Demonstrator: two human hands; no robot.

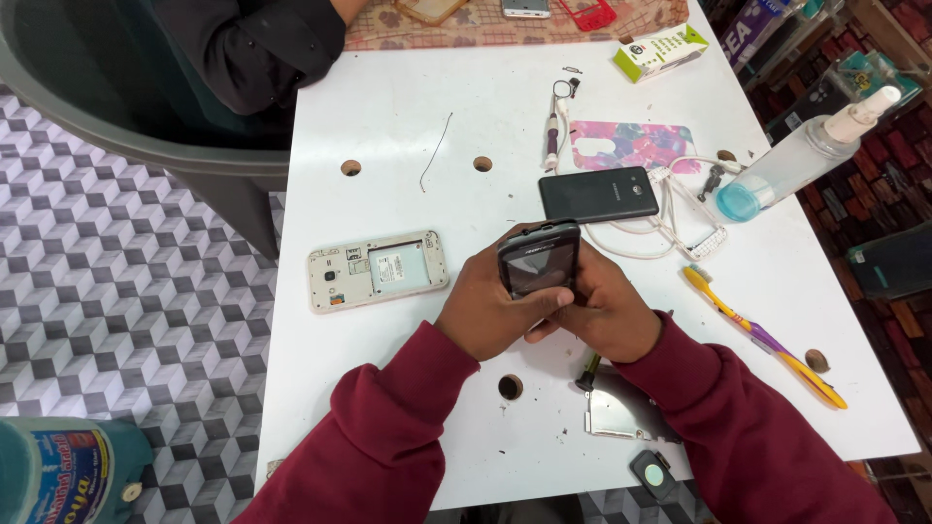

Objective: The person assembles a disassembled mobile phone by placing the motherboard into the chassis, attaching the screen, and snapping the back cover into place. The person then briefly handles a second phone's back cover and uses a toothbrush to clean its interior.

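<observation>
Both my hands hold a small dark phone point(540, 257) above the white table point(408, 116), its screen facing me. My left hand point(485, 311) grips its left side with the thumb across the lower edge. My right hand point(607, 315) wraps the right side and bottom. An opened white phone body point(377, 270) with its insides showing lies to the left. A black back cover point(598, 194) lies just beyond the held phone.
A yellow and purple toothbrush point(762, 340) lies at the right, a spray bottle point(801, 155) beyond it. A floral phone cover point(631, 146), white cable point(670, 238), metal plate point(621, 412) and small box point(660, 50) are about. Another person's dark sleeve point(252, 49) rests at the far edge.
</observation>
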